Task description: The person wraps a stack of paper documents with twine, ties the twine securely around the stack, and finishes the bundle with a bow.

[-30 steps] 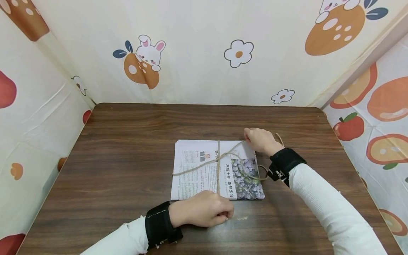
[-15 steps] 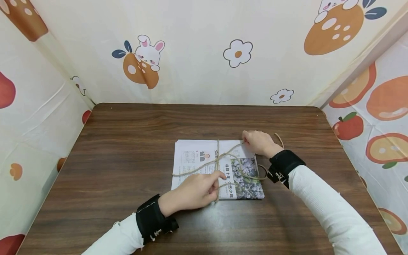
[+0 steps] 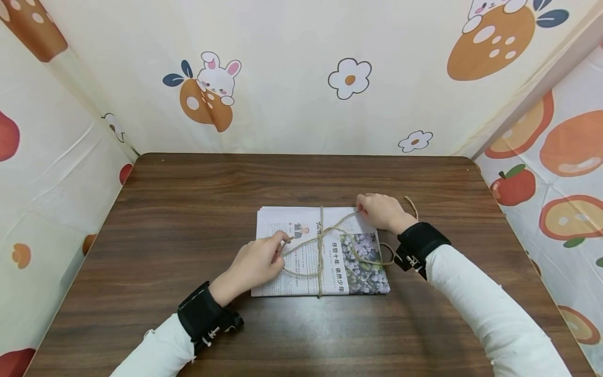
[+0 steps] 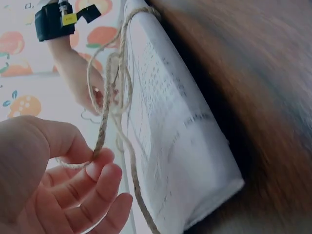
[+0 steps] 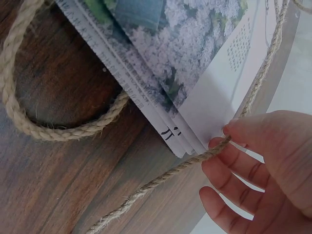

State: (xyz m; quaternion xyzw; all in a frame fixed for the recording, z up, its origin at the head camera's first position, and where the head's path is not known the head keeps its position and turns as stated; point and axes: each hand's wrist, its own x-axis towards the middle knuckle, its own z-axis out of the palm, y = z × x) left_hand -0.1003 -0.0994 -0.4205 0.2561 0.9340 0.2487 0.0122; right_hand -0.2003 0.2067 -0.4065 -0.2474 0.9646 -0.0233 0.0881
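A folded stack of newspapers [image 3: 360, 285] lies flat on the table, twine [image 5: 256, 87] crossing over it both ways. My left hand [image 3: 254, 262] is above the stack's left part and pinches a length of twine [image 4: 101, 131] between thumb and fingertips, the other fingers loosely bent. At the far right corner of the stack, my right hand [image 3: 383, 212] pinches another stretch of the twine between thumb and index finger. Past those fingers a free tail [image 5: 131, 197] runs out. The strands cross near the stack's middle in the head view.
The brown wooden table [image 3: 188, 199] extends around the stack. A twine loop [image 5: 63, 131] sticks out past the stack's right edge, near the black right wristband [image 3: 421, 243]. Patterned curtains [image 3: 282, 104] stand behind the table and along both sides.
My left hand has moved from the stack's front edge up and left over it, drawing a twine end across to the left. My right hand has stayed almost still at the far right corner.
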